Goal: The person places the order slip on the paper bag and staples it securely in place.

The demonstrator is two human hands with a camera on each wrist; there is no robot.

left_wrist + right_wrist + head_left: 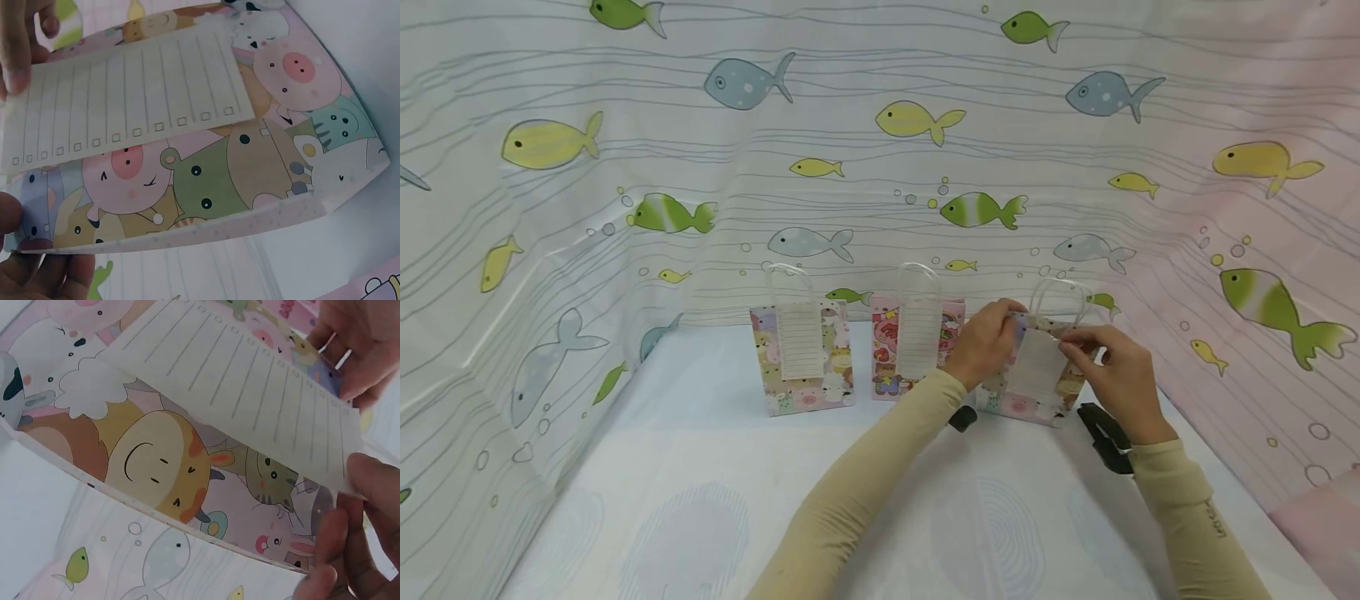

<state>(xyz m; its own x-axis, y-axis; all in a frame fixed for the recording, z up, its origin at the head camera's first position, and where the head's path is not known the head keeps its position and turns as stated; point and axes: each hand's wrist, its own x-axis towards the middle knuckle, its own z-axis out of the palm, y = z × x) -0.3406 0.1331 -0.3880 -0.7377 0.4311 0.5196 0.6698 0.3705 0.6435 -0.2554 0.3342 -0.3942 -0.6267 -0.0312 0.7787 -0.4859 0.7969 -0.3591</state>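
Note:
At the right stands a small paper gift bag (1018,407) printed with cartoon animals, white handles raised above it. A lined checklist sheet (131,94) with small boxes along one side lies against its front. My left hand (988,342) grips the bag's upper left edge, thumb in front and fingers behind in the left wrist view. My right hand (1116,375) pinches the sheet's upper right corner between thumb and forefinger. In the right wrist view, that sheet's near edge stands slightly off the bag's printed face.
Left of this bag stand a pink cartoon bag (883,342) and another animal-print bag (838,396), each with a lined sheet on its front. A long black object (1105,437) lies below my right hand, a small black one (962,418) by my left wrist. Behind hangs a fish-print curtain (850,83).

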